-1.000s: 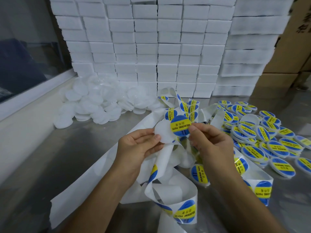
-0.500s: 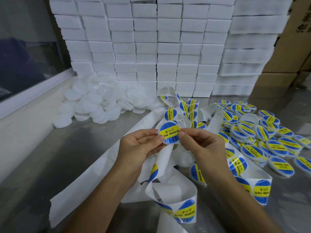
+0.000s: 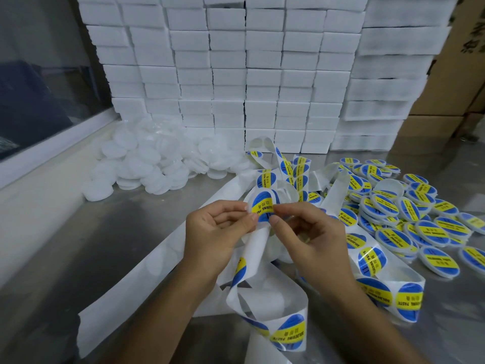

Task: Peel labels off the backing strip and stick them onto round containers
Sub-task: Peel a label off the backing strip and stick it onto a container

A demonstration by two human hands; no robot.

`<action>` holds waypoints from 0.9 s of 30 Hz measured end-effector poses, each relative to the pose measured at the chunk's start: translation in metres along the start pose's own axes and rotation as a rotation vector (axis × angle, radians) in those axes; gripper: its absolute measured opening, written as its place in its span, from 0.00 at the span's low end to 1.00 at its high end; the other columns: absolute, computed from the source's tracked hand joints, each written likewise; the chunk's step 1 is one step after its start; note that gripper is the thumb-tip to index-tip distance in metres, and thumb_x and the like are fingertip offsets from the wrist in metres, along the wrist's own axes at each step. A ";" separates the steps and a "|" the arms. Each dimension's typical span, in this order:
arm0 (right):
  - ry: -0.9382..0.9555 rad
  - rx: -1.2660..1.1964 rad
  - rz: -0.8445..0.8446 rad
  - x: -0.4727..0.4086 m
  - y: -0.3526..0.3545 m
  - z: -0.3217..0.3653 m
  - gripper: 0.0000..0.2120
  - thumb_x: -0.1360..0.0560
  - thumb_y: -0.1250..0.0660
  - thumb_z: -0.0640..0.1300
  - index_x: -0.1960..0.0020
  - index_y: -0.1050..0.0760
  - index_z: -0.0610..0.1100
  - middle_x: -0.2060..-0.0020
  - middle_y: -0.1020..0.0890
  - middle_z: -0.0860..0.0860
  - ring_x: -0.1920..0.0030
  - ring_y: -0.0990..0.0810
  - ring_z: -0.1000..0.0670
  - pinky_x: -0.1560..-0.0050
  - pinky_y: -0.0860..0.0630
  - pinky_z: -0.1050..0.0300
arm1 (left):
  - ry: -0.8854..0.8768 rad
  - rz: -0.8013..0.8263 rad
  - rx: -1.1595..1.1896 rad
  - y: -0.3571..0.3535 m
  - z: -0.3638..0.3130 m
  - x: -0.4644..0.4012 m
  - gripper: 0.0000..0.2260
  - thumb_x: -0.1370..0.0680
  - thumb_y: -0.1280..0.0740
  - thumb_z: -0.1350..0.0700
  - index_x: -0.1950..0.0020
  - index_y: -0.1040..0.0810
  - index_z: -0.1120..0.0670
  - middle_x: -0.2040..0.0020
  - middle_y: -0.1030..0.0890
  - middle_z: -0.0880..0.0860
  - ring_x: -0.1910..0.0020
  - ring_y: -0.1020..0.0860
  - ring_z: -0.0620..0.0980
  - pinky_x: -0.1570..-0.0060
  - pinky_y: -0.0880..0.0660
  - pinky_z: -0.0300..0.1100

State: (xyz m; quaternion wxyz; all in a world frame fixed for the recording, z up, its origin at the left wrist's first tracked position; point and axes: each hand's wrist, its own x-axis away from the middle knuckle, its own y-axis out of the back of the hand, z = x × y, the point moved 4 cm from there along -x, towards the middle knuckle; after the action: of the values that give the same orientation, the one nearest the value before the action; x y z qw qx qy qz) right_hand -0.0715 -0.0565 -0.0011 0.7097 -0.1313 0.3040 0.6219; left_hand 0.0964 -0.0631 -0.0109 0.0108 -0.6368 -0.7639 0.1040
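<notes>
Labels, blue and yellow, are the business here, and one label (image 3: 263, 207) sits between both hands above the middle of the steel table (image 3: 110, 248) in the head view, the only view. The left hand (image 3: 217, 229) pinches a round white container (image 3: 249, 203) at its left rim, thumb and forefinger curled onto it. The right hand (image 3: 307, 232) pinches the label's right side with thumb and fingertip, pressing it onto the container's face; whether it is fully stuck down I cannot tell.

As for progress, a good number are done: a heap of labelled containers (image 3: 409, 211) lies to the right, some overlapping. A large pile of bare containers (image 3: 157, 161) waits at the back left, against the wall of stacked white boxes (image 3: 236, 74), so I judge the job well short of finished. The backing strip (image 3: 265, 298) loops loosely under and around the hands; its near turns carry unpeeled labels, while a long stripped length runs off to the lower left.

For room, the table is bare to the left of the hands, up to the sill (image 3: 52, 158) under the window. On the right, the finished heap lies near the right wrist, and the strip's coils crowd the space beneath both hands, where a loop might snag.
</notes>
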 end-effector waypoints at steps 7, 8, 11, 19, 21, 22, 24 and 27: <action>0.096 0.172 -0.011 0.000 0.000 -0.003 0.12 0.27 0.26 0.39 0.44 0.19 0.46 0.52 0.19 0.56 0.61 0.19 0.54 0.63 0.25 0.65 | -0.079 0.042 -0.022 -0.002 -0.004 0.001 0.10 0.34 0.22 0.63 0.59 0.15 0.49 0.61 0.14 0.52 0.60 0.15 0.50 0.61 0.20 0.36; 0.105 0.186 -0.013 0.000 0.000 -0.003 0.13 0.27 0.27 0.40 0.43 0.19 0.46 0.51 0.19 0.56 0.61 0.19 0.54 0.64 0.26 0.66 | -0.085 0.059 -0.024 -0.003 -0.005 0.001 0.10 0.34 0.22 0.63 0.59 0.15 0.50 0.61 0.14 0.52 0.61 0.15 0.49 0.62 0.21 0.35; 0.142 0.223 -0.022 0.000 0.000 -0.003 0.14 0.27 0.27 0.42 0.41 0.19 0.44 0.50 0.20 0.54 0.62 0.19 0.55 0.64 0.26 0.68 | -0.086 0.089 -0.007 -0.005 -0.005 0.002 0.09 0.36 0.22 0.59 0.59 0.15 0.50 0.61 0.14 0.53 0.60 0.15 0.50 0.61 0.21 0.35; 0.147 0.190 -0.038 0.000 -0.003 0.003 0.18 0.27 0.28 0.47 0.38 0.21 0.46 0.47 0.19 0.50 0.63 0.18 0.58 0.64 0.23 0.66 | 0.033 0.200 0.112 -0.004 0.005 -0.003 0.25 0.42 0.19 0.47 0.47 0.16 0.48 0.52 0.14 0.56 0.50 0.16 0.58 0.51 0.20 0.48; 0.131 0.156 -0.030 0.001 -0.003 0.004 0.20 0.28 0.27 0.48 0.37 0.22 0.45 0.47 0.19 0.50 0.62 0.18 0.57 0.64 0.22 0.63 | 0.048 0.254 0.106 -0.007 0.007 -0.002 0.27 0.40 0.19 0.44 0.42 0.17 0.47 0.47 0.15 0.56 0.46 0.17 0.57 0.47 0.20 0.50; 0.131 0.139 -0.031 0.001 -0.003 0.005 0.21 0.28 0.27 0.47 0.36 0.23 0.44 0.47 0.18 0.50 0.62 0.18 0.56 0.64 0.22 0.63 | 0.048 0.275 0.117 -0.008 0.007 -0.002 0.25 0.38 0.20 0.45 0.42 0.17 0.46 0.46 0.15 0.55 0.45 0.17 0.57 0.47 0.20 0.48; 0.102 0.093 -0.039 0.001 -0.001 0.006 0.23 0.29 0.26 0.47 0.36 0.23 0.45 0.49 0.19 0.52 0.63 0.18 0.54 0.64 0.21 0.60 | 0.045 0.318 0.150 -0.010 0.005 -0.002 0.19 0.34 0.23 0.47 0.44 0.16 0.43 0.46 0.15 0.54 0.45 0.17 0.55 0.50 0.20 0.44; -0.057 -0.084 -0.033 0.001 -0.002 0.003 0.26 0.33 0.23 0.48 0.36 0.24 0.52 0.52 0.19 0.55 0.65 0.17 0.51 0.63 0.19 0.53 | 0.041 0.344 0.156 -0.010 0.003 -0.002 0.17 0.35 0.24 0.48 0.46 0.16 0.41 0.46 0.15 0.53 0.45 0.17 0.53 0.52 0.20 0.41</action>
State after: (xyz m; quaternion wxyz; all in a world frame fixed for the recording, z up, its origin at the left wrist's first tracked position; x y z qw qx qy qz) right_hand -0.0691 -0.0546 0.0005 0.7221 -0.1485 0.2551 0.6256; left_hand 0.0867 -0.0669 -0.0124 0.0579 -0.7572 -0.6330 0.1504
